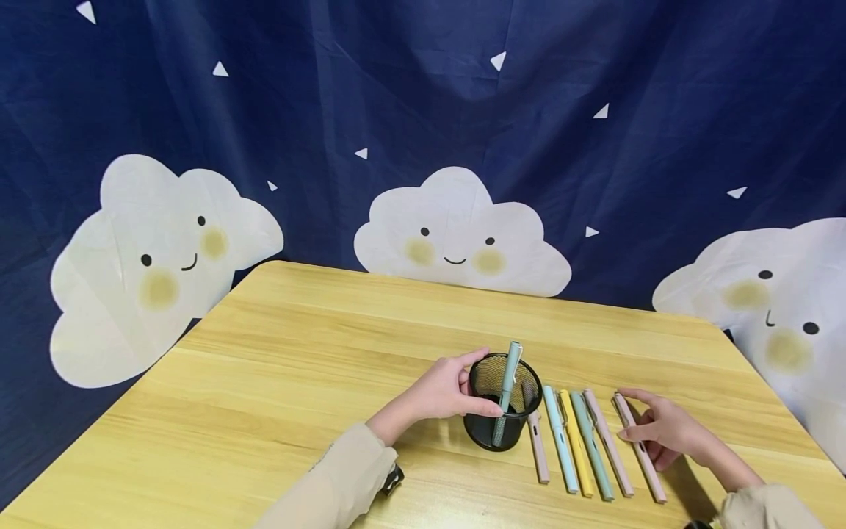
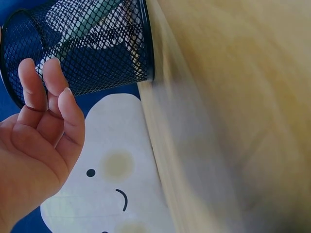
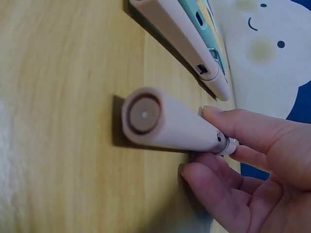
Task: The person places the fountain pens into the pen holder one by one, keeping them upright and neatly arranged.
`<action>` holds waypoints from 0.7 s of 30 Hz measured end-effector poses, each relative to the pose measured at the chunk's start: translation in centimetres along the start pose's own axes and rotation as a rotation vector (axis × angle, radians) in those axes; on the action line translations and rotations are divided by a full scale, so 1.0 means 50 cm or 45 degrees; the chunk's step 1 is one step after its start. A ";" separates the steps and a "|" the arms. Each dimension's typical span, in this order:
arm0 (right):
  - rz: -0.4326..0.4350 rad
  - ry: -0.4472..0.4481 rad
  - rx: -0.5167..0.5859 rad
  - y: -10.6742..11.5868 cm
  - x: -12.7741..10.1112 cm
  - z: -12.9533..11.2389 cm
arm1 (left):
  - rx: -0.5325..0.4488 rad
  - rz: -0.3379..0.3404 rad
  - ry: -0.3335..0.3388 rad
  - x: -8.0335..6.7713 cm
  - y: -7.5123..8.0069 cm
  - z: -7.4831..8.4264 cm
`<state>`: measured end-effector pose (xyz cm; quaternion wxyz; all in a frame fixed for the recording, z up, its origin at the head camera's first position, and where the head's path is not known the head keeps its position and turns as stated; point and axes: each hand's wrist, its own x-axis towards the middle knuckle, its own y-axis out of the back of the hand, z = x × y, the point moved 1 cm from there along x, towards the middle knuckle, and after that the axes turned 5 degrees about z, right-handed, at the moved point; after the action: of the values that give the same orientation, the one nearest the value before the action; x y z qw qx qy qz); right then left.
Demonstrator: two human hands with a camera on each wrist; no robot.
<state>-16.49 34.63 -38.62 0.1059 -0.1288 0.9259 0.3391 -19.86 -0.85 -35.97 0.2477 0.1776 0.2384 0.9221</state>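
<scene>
Six pens lie in a row on the wooden table, near its front edge, just right of the black mesh cup.

- Your left hand: fingers and thumb curl round the cup's left wall. One grey-green pen stands tilted inside, its cap above the rim.
- Your right hand: fingertips pinch the outermost pink pen at the row's right end; the wrist view shows one end raised off the wood.
- Next pink pen: just beside it, flat.
- Open room: bare wood left of and behind the cup, up to the blue cloud backdrop.
</scene>
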 end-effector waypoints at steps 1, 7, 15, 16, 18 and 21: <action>-0.006 0.003 0.006 0.000 0.000 0.000 | -0.001 0.000 0.003 0.000 0.000 0.000; -0.011 0.002 0.013 0.000 0.000 0.001 | -0.002 0.000 0.008 -0.001 -0.002 -0.002; -0.010 0.005 0.032 0.001 -0.002 -0.003 | 0.000 0.004 -0.001 -0.001 -0.001 -0.001; -0.012 0.006 0.036 0.001 -0.002 -0.003 | 0.000 0.004 -0.002 -0.001 -0.001 -0.001; -0.015 0.010 0.046 0.001 -0.002 -0.002 | -0.003 0.005 0.000 -0.001 -0.001 -0.001; -0.025 0.009 0.077 0.000 -0.001 -0.003 | -0.006 0.004 0.003 -0.001 0.000 0.000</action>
<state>-16.47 34.51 -38.50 0.1099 -0.1356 0.9348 0.3094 -19.80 -0.86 -35.97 0.2464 0.1764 0.2364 0.9232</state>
